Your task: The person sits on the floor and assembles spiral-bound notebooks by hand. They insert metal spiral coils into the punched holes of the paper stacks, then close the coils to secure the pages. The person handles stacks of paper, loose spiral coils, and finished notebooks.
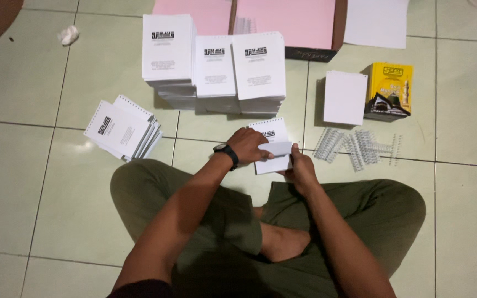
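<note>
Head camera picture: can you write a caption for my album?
Sitting cross-legged on tiles, left hand and right hand hold a punched booklet beside wire coils.

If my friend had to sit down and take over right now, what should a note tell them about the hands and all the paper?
Left hand: rests on top of the small punched paper block, wristwatch on that wrist.
Right hand: grips the block's right lower edge, held above the tiled floor.
Loose wire spirals lie to the right of the block; behind them sit a white stack and a yellow covered stack.
Tall white stacks stand ahead; a fanned pile of booklets lies to the left.
Done: cannot tell.
Left: the held block shows no spiral yet.
</note>
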